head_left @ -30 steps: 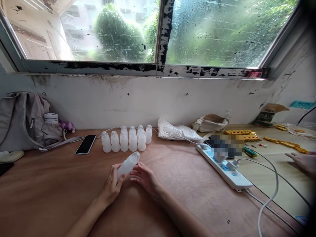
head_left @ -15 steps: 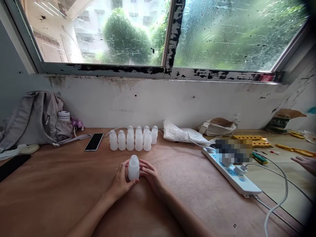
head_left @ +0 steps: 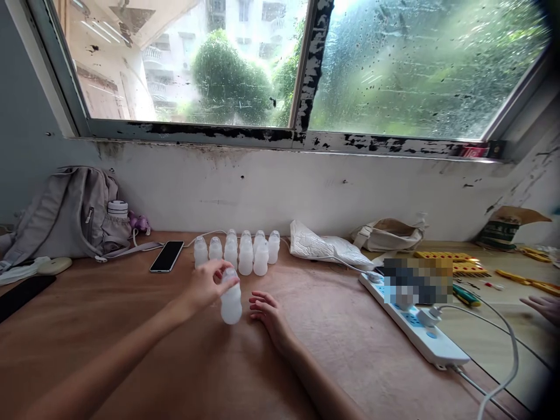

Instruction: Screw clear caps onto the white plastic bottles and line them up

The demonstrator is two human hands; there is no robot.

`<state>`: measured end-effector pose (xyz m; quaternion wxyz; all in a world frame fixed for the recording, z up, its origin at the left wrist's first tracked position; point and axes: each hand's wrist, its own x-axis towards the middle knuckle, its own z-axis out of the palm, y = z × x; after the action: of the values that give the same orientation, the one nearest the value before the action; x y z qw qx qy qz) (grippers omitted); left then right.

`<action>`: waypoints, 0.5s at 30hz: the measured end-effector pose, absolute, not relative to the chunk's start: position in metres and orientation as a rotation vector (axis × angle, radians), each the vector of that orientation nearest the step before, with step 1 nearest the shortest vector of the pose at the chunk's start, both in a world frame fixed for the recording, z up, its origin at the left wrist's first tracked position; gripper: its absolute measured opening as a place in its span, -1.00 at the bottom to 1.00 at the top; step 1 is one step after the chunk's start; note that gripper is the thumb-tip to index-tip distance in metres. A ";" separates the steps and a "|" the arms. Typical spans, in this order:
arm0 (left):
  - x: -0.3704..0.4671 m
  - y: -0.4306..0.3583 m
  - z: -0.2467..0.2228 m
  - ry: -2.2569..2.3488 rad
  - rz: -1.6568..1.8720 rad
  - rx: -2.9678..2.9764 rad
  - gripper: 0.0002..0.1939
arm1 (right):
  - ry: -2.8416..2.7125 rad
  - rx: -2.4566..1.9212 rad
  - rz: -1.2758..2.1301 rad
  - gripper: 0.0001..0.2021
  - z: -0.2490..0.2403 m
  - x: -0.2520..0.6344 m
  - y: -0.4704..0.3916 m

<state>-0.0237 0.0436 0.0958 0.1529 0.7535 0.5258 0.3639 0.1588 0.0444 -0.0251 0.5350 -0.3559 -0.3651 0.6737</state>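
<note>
A small white translucent bottle (head_left: pixel 231 304) with a clear cap is in front of me, tilted slightly. My left hand (head_left: pixel 214 282) grips it near the top, with fingers and thumb around the cap. To its right, my right hand (head_left: pixel 268 315) rests on the brown table (head_left: pixel 144 326), fingers apart and holding nothing. Behind my hands stands a group of several like bottles (head_left: pixel 245 256), upright and close together; my left hand partly covers the lower part of those at the left.
A phone (head_left: pixel 167 256) and a grey backpack (head_left: pixel 72 216) lie to the left. At the right are a white power strip (head_left: pixel 417 326) with cables, a white padded packet (head_left: pixel 324 244), a beige pouch (head_left: pixel 389 234) and yellow tools (head_left: pixel 525 280). Another person's hand (head_left: pixel 542 306) shows at the far right.
My left hand has moved up from the bottle's side to its cap, and the bottle has tilted. My right hand has come away from the bottle toward the right. The view has shifted slightly.
</note>
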 end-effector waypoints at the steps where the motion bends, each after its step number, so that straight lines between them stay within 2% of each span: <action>1: -0.029 0.049 0.110 1.530 1.054 2.137 -0.67 | -0.870 -0.853 1.603 -0.74 -0.025 0.159 0.044; 6: -0.061 0.095 0.202 1.727 1.120 2.266 -0.64 | -0.824 -0.853 1.631 -0.76 -0.027 0.158 0.045; 9: -0.076 0.134 0.235 1.853 1.130 2.328 -0.62 | -0.733 -0.833 1.694 -0.77 -0.028 0.160 0.047; 12: -0.080 0.173 0.231 1.972 0.962 2.247 -0.61 | -0.644 -0.831 1.729 -0.77 -0.028 0.164 0.050; 15: -0.076 0.202 0.203 2.018 0.914 2.210 -0.62 | -0.595 -0.845 1.738 -0.76 -0.027 0.167 0.054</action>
<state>-0.0760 0.2022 0.2031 0.0062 0.7062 0.6450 0.2920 0.1673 0.0536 -0.0271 0.5309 -0.3542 -0.2494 0.7284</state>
